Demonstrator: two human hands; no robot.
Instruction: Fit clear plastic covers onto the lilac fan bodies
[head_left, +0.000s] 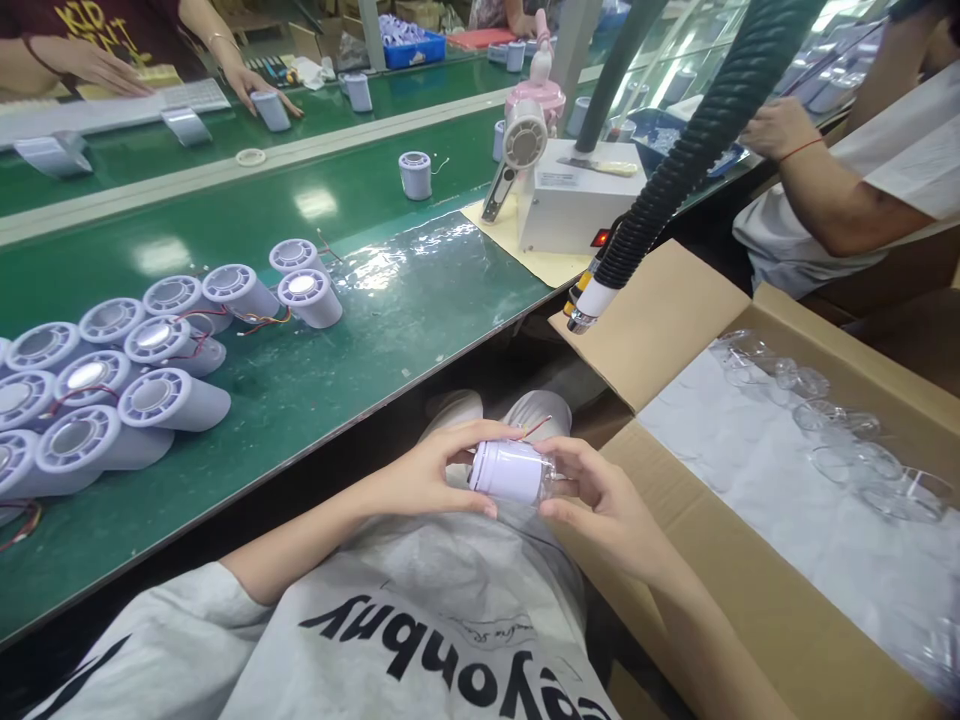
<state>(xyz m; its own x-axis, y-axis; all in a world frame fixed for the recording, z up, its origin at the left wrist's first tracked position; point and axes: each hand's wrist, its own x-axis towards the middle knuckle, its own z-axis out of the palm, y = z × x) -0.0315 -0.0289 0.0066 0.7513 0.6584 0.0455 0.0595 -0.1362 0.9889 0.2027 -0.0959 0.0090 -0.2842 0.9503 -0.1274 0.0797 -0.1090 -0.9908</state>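
Over my lap, both hands hold one pale lilac plastic cylinder (508,471) lying on its side, with thin red wires sticking out of its top. My left hand (427,470) wraps its left end, fingers curled over it. My right hand (596,495) grips the right end, where a clear plastic cap sits. A heap of several similar lilac cylinders (112,375) with grille faces and coloured wires lies on the green table (390,300) to my left.
An open cardboard box (675,330) at my right holds several clear plastic caps (832,430) on white paper. A black corrugated hose (675,160) hangs over a white machine (570,195). Other people's arms work at the far left and at the right.
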